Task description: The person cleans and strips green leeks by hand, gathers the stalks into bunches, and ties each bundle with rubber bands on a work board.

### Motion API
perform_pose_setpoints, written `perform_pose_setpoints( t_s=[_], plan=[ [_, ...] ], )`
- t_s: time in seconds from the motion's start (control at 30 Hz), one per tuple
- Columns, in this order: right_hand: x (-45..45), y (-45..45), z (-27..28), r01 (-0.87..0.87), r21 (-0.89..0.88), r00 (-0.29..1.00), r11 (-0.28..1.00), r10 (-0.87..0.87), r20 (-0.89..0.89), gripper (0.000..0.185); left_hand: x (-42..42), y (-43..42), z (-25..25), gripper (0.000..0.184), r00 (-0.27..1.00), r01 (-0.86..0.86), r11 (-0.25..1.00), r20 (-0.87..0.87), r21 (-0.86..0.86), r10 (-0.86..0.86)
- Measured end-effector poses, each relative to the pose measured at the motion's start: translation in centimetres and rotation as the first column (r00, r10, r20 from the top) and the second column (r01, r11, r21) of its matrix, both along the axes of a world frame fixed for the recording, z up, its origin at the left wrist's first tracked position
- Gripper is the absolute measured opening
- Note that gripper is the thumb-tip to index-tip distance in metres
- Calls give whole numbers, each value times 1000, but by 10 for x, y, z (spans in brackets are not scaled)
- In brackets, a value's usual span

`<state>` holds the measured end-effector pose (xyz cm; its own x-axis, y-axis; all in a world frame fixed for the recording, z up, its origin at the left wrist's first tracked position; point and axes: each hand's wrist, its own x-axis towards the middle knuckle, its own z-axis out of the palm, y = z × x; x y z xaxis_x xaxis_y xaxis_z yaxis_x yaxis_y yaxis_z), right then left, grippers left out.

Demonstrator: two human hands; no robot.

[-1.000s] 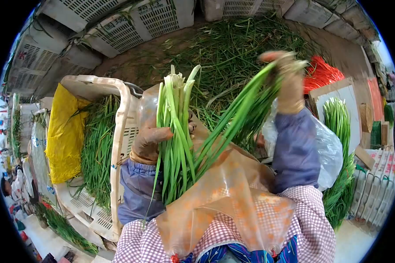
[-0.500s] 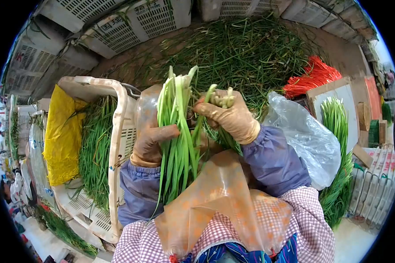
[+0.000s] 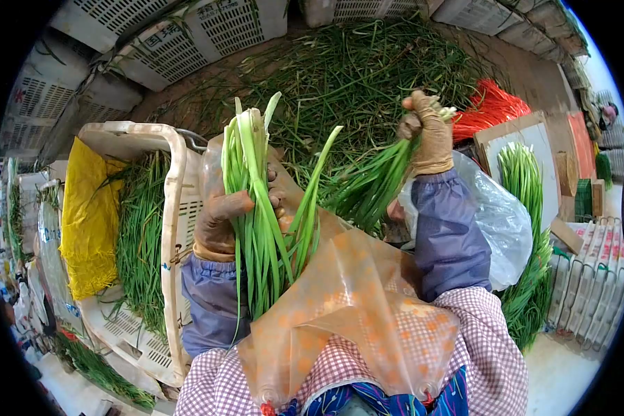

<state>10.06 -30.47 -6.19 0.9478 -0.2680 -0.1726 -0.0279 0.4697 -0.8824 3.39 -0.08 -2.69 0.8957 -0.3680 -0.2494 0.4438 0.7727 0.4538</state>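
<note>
My left hand [image 3: 216,220], in a tan glove with worn fingers, is wrapped round an upright bunch of garlic chives [image 3: 256,215], pale ends up and green leaves hanging over the apron. One loose stalk [image 3: 322,166] leans out to the right of that bunch. Further forward and right, my gloved right hand [image 3: 433,142] is closed on a second bunch of garlic chives [image 3: 374,184]. Its pale cut ends stick out on the right of the fist, while the leaves trail down to the left. A clear plastic apron [image 3: 347,291] covers my lap.
On the left stands a white crate [image 3: 175,229] holding chives and a yellow sack [image 3: 89,222]. Loose green leaves [image 3: 367,76] cover the floor ahead. To the right are red ties [image 3: 491,109], a clear plastic bag [image 3: 506,225] and stacked chives [image 3: 527,187] against a board.
My right hand has moved forward and right with its bunch, away from the left hand. My left hand keeps its bunch, and one stalk now leans apart from it.
</note>
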Motion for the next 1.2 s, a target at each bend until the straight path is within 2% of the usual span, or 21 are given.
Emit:
perform_pose_setpoints(
  t_s=[0.1, 0.13, 0.17, 0.23, 0.3, 0.33, 0.4, 0.5, 0.53, 0.63, 0.7, 0.73, 0.77, 0.8, 0.87, 0.93, 0.97, 1.03, 1.1, 1.13, 1.2],
  plan=[
    [-9, 6, 12, -59, -390, 996, 919, 29, -81, 21, 4, 14, -15, 64, 984, 175, 984, -23, -23, -175],
    [-15, 8, 7, -263, -433, 965, 862, 230, -128, 19, 4, 13, -15, 64, 984, 176, 984, -24, -24, -176],
    [-22, 22, 21, -434, -357, 894, 827, 347, -284, 22, 5, 13, -15, 65, 980, 197, 980, -32, -18, -198],
    [-33, 49, 26, -512, 10, 828, 859, 498, -257, 27, 5, 8, -11, 65, 974, 220, 975, -42, -12, -221],
    [-38, 64, 27, -584, 113, 785, 804, 595, -172, 20, 3, 1, 0, 68, 993, 118, 979, 6, 168, -120],
    [-37, 66, 25, -586, 117, 785, 802, 598, -165, 20, 4, -1, 3, 54, 996, 74, 978, 41, 197, -84],
    [-31, 69, 20, -553, 43, 822, 832, 553, -135, 14, 4, 1, 11, 54, 995, 95, 957, 16, 274, -103],
    [-7, 45, 28, -330, -330, 943, 884, 323, -79, 20, 7, 1, 16, 53, 990, 127, 937, 17, 326, -140],
    [8, 21, 21, -158, -391, 987, 907, 159, -28, 21, 7, 2, 15, 53, 989, 133, 921, 14, 367, -149],
    [36, -46, 27, 250, -508, 960, 824, -141, 244, 23, 10, 2, 19, 55, 985, 123, 892, 52, 435, -162],
    [32, -37, 50, 275, -471, 935, 838, -119, 334, 22, 10, -1, 23, 52, 990, 108, 862, 29, 495, -140],
    [24, -23, 59, 151, -478, 928, 865, 41, 369, 20, 12, 2, 22, 49, 971, 237, 867, -105, 438, -213],
    [19, -16, 64, -1, -700, 902, 715, 302, 308, 18, 12, 0, 22, 49, 971, 241, 867, -105, 436, -217],
    [4, 12, 69, -201, -576, 938, 792, 326, 120, 21, 13, -2, 22, 48, 961, 276, 856, -156, 436, -230],
    [-21, 57, 77, -520, -312, 846, 795, 531, -56, 24, 13, -6, 24, 50, 948, 310, 819, -219, 482, -229],
    [-36, 86, 72, -653, -332, 752, 681, 634, -179, 15, 10, -19, 28, 51, 976, 217, 811, -95, 543, -198],
    [-38, 96, 58, -665, -195, 745, 721, 658, -110, 17, 9, -22, 30, 51, 986, 112, 803, 37, 586, -165],
    [-40, 105, 55, -664, -38, 745, 747, 655, -127, 17, 9, -18, 33, 51, 984, 112, 770, 37, 628, -173],
    [-41, 99, 57, -684, 44, 721, 728, 684, -109, 16, 11, -8, 26, 48, 980, 198, 879, -76, 435, -183],
    [-41, 93, 58, -697, 123, 701, 706, 708, -91, 15, 11, -6, 21, 45, 991, 131, 877, -37, 462, -128],
    [-40, 82, 47, -691, -42, 719, 722, 680, -145, 19, 11, -3, 22, 53, 985, 171, 886, -77, 432, -153]
  ],
)
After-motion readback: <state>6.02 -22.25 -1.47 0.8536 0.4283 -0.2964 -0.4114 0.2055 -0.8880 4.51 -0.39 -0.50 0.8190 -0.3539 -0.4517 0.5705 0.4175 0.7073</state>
